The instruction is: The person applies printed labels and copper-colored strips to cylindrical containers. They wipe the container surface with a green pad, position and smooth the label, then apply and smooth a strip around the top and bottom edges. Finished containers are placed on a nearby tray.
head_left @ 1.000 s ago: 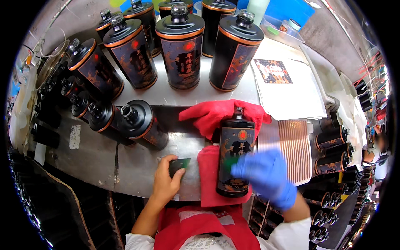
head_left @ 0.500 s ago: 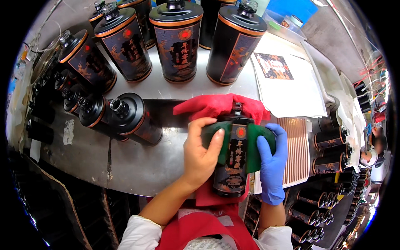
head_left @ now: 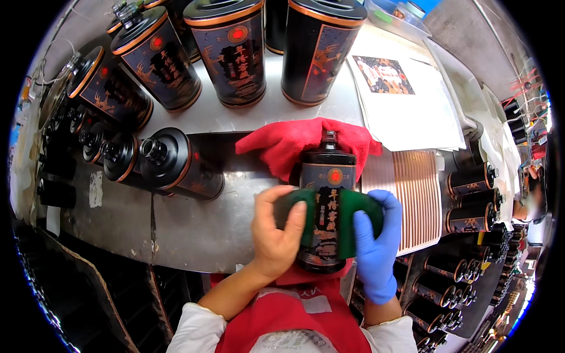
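A black bottle (head_left: 327,229) with a dark, copper-printed label lies in front of me, its neck pointing away. Under it is a red cloth (head_left: 275,141), bunched up around the neck end. My bare left hand (head_left: 275,235) grips a dark green pad (head_left: 305,220) against the bottle's left side. On the other side my right hand (head_left: 378,247), in a blue glove, presses another green pad (head_left: 352,220) to the label's right part. Thumbs lie on top of the pads; the other fingers are mostly hidden behind them.
Several similar bottles (head_left: 232,59) stand along the raised back ledge, and more (head_left: 182,165) stand to the left. Right of the cloth lies a sheet of copper-striped strips (head_left: 415,200). White papers (head_left: 412,117) lie behind it. Further bottles (head_left: 471,220) lie at the right.
Both hands have slid with the green pads down the bottle toward me, baring its shoulder and upper label. The view has shifted slightly too.
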Tool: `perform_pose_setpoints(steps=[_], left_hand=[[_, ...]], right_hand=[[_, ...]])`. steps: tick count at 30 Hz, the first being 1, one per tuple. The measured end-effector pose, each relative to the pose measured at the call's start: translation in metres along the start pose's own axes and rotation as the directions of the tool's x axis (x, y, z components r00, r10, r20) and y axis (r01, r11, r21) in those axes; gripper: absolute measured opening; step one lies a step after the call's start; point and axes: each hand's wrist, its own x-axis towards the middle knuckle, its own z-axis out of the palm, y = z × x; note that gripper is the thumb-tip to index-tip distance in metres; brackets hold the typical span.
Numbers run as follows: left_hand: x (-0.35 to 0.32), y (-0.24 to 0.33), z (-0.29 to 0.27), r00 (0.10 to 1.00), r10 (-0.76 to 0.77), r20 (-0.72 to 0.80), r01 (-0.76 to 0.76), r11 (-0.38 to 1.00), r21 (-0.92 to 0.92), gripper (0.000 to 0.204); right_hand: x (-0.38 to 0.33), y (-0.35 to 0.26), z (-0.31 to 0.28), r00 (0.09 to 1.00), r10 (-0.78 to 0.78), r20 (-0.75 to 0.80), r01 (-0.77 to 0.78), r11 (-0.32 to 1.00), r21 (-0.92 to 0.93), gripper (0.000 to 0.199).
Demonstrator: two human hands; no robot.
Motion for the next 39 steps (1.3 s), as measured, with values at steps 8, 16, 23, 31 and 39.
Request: perform_pose_setpoints(steps=[8, 16, 23, 31, 39], left_hand=[[-0.010, -0.030, -0.021, 0.995, -0.005, -0.099, 0.020, 0.988, 0.150, 0.027], [-0.034, -0.011, -0.005, 0.996, 0.077, -0.034, -0.073, 0.993, 0.096, 0.027], [-0.045, -0.032, -0.011, 0.998, 0.012, -0.062, -0.004, 0.993, 0.121, 0.024], [-0.032, -0.035, -0.022, 0.992, 0.084, -0.092, -0.047, 0.938, 0.343, 0.025], [-0.036, -0.060, -0.079, 0.982, 0.074, 0.172, -0.187, 0.393, 0.900, 0.031]], right_hand=[[0.001, 0.059, -0.034, 0.956, 0.282, -0.082, -0.244, 0.918, 0.313, 0.031], [-0.020, 0.014, -0.007, 0.997, -0.025, -0.074, 0.028, 0.999, 0.045, 0.034], [-0.011, 0.077, -0.006, 0.974, 0.227, 0.014, -0.195, 0.802, 0.565, 0.033], [0.035, 0.072, -0.006, 0.985, 0.064, -0.159, 0.029, 0.851, 0.524, 0.035], [-0.051, 0.066, -0.057, 0.852, -0.482, 0.204, 0.413, 0.858, 0.305, 0.020]])
